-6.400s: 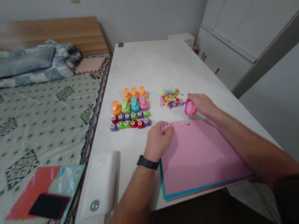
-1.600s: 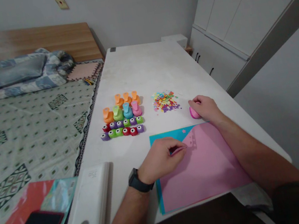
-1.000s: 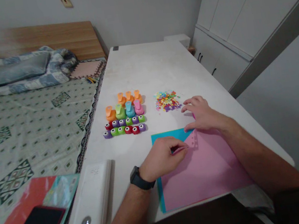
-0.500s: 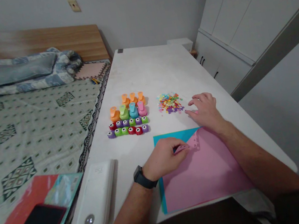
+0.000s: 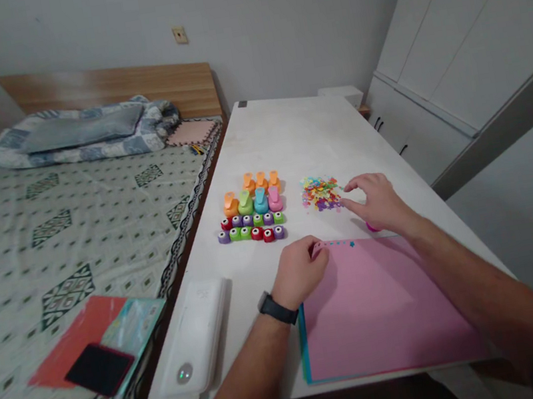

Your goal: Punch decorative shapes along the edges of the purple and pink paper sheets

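My left hand (image 5: 302, 265), with a dark watch on its wrist, has its fingers closed at the top left corner of a pink sheet of paper (image 5: 389, 308). A row of small punched holes and a star-shaped hole run along that sheet's top edge, showing blue beneath. My right hand (image 5: 375, 201) is at the right side of a pile of colourful paper confetti (image 5: 320, 192), thumb and forefinger apart. Partly hidden below that hand is a magenta object (image 5: 373, 227), probably a craft punch. Blue paper (image 5: 305, 348) shows under the pink sheet's left edge.
Several craft punches stand in rows left of the confetti, among them orange punches (image 5: 230, 205) and small red punches (image 5: 268, 234). A white lamp-like device (image 5: 195, 339) with a cable lies at the table's left edge. Beside the table, a phone (image 5: 100, 369) rests on the bed (image 5: 111, 210).
The pink sheet's lifted, punched edge now lies flat, and my left hand is at its corner. My right hand has come closer to the confetti. The view has shifted.
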The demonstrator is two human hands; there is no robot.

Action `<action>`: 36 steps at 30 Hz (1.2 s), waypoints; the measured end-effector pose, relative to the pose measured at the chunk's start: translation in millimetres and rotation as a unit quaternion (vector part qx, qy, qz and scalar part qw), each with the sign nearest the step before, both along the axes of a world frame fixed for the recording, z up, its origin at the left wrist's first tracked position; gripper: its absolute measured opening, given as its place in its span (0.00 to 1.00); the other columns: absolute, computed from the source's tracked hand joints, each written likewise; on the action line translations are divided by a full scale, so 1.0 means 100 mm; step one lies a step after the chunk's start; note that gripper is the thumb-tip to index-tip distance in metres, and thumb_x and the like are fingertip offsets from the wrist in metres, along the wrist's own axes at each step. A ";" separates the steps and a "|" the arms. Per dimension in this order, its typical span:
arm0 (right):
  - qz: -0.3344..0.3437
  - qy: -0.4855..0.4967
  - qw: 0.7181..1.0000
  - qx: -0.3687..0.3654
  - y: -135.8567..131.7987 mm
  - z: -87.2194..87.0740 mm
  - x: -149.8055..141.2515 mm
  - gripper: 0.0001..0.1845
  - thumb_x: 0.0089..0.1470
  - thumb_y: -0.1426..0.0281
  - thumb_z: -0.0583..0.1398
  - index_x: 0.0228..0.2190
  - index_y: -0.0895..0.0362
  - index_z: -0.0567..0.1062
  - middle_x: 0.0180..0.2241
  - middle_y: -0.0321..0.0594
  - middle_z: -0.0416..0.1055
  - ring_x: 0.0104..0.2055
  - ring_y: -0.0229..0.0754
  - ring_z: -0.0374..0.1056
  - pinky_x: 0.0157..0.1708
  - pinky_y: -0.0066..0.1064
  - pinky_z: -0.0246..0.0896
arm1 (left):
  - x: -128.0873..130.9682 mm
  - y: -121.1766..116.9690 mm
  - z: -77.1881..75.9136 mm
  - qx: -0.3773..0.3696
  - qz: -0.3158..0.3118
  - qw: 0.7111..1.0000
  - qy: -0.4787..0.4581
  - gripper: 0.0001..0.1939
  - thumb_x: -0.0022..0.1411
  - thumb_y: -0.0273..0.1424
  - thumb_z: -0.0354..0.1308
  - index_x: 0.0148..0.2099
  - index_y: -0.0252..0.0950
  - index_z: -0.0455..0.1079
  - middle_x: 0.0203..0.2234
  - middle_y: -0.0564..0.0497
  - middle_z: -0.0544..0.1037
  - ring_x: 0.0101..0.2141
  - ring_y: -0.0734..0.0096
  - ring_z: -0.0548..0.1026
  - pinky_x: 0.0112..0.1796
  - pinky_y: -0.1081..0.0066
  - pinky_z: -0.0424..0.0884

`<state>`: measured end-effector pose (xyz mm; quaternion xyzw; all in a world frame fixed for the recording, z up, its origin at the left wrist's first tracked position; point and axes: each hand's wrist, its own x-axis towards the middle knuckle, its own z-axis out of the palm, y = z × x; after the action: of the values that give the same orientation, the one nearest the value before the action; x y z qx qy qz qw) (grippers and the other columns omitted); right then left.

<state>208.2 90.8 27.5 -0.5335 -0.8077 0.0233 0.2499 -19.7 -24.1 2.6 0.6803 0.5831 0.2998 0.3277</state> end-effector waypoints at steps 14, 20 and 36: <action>0.091 -0.005 0.991 -0.102 0.72 0.55 -1.35 0.22 0.55 0.57 0.65 0.46 0.58 0.75 0.45 0.49 0.76 0.42 0.48 0.71 0.43 0.39 0.65 | 0.00 0.00 -0.09 -0.001 0.009 1.000 -0.002 0.10 0.63 0.34 0.54 0.35 0.36 0.75 0.29 0.50 0.79 0.29 0.70 0.71 0.30 0.71 0.57; 0.118 -0.034 0.983 -0.138 0.96 0.50 -1.82 0.28 0.56 0.52 0.64 0.49 0.61 0.76 0.47 0.52 0.76 0.47 0.50 0.71 0.47 0.39 0.62 | 0.01 -0.01 -0.05 0.004 0.010 1.000 -0.004 0.11 0.63 0.34 0.54 0.35 0.37 0.75 0.29 0.49 0.79 0.29 0.69 0.71 0.31 0.70 0.58; 0.025 -0.086 0.980 -0.180 1.21 0.08 -2.63 0.25 0.50 0.52 0.66 0.41 0.58 0.79 0.49 0.55 0.74 0.59 0.65 0.59 0.52 0.51 0.56 | 0.02 0.00 -0.14 0.001 0.022 1.000 0.013 0.12 0.63 0.34 0.53 0.28 0.36 0.69 0.23 0.52 0.74 0.25 0.72 0.66 0.27 0.70 0.51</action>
<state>-54.4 212.2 35.1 -0.5494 -0.8219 0.1285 0.0783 -17.3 -24.6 -11.8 0.6713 0.6019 0.2991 0.3125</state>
